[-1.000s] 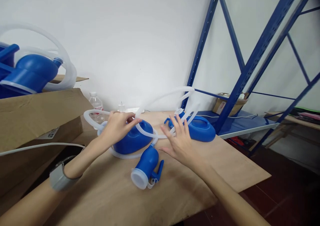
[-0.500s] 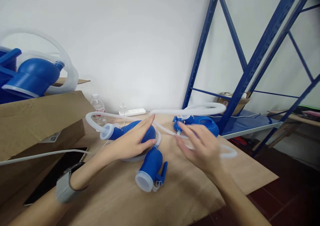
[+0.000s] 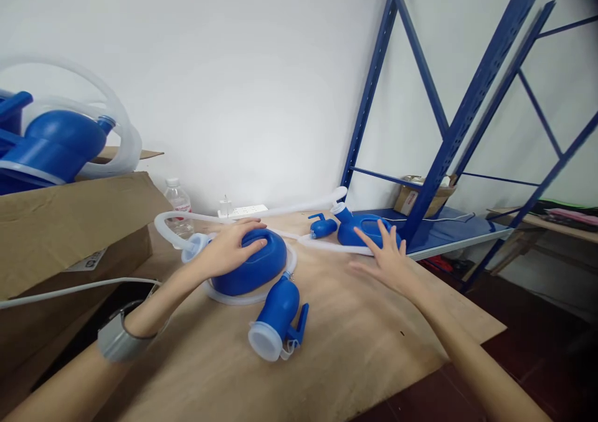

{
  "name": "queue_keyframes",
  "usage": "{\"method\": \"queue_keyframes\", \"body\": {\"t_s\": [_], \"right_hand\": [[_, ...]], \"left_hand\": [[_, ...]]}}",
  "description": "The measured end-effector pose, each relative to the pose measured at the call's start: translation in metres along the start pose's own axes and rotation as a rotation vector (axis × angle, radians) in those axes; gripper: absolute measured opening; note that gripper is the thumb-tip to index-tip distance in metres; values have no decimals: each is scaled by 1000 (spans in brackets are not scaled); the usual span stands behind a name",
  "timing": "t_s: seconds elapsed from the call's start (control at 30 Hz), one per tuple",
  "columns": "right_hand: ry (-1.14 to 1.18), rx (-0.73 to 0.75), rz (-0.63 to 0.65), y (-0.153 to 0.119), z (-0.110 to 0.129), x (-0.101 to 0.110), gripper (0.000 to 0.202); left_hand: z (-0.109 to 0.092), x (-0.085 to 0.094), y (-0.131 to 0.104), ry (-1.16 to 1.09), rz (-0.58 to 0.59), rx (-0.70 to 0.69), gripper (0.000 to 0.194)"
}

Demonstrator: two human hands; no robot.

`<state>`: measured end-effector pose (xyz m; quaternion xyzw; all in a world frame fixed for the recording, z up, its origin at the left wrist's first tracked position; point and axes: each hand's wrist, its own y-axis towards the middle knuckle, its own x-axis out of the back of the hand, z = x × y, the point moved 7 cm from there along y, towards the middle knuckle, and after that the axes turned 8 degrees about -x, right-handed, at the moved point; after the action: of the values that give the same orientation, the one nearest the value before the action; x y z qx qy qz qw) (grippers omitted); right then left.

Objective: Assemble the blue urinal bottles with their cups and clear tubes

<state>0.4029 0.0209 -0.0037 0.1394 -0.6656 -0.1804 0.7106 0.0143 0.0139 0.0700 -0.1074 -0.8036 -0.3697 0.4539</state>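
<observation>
Your left hand [image 3: 233, 247] is draped over the top of the jug [image 3: 261, 269], by its handle. Half a second ago it was flat and stretched out; now the fingers curve over the blue, though you can't tell from here whether that grip pinches anything or just rests.

Your right hand [image 3: 390, 263] has moved farther right of the jug. Its grip is spread, fingers fanned in front of the second jug [image 3: 348, 230], which stands right of the jug and farther back; touch or gap there can't be told.

The tube [image 3: 322, 202] has changed most: its loop reached out well right of the jug, and now it runs low behind it, ending its bend near the second jug's neck. That seems to leave the space between the two jugs less tangled, with both hands off the tubing.

The cup [image 3: 281, 303] lies just right and in front of the jug, and a small cup [image 3: 323, 227] sits right of it, farther back on the worktop [image 3: 355, 347].
</observation>
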Motion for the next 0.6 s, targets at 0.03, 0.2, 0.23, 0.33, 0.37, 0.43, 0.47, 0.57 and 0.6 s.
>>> {"method": "queue_keyframes", "body": {"t_s": [0.03, 0.2, 0.23, 0.33, 0.37, 0.43, 0.47, 0.57, 0.6], "right_hand": [[24, -82, -38, 15, -5, -4, 76], [158, -352, 86, 76, -25, -43, 68], [156, -354, 103, 85, -26, -49, 68], [132, -318, 118, 102, -23, -58, 65], [120, -303, 123, 106, -20, -60, 65], [97, -262, 155, 112, -10, -63, 66], [86, -242, 179, 114, -4, -66, 66], [71, -199, 235, 120, 19, -76, 66], [71, -195, 243, 123, 26, -80, 66]], "left_hand": [[1, 1, 0, 14, -2, 2, 51], [-7, 3, -2, 67, 19, -56, 52], [-9, 3, -2, 68, 28, -65, 52], [-10, 5, -3, 76, 57, -77, 50], [-10, 6, -3, 82, 67, -83, 49], [-9, 8, -3, 102, 77, -101, 48], [-8, 9, -3, 119, 75, -111, 46], [-7, 15, -4, 205, 56, -117, 45], [-7, 18, -4, 240, 59, -112, 44]]}}
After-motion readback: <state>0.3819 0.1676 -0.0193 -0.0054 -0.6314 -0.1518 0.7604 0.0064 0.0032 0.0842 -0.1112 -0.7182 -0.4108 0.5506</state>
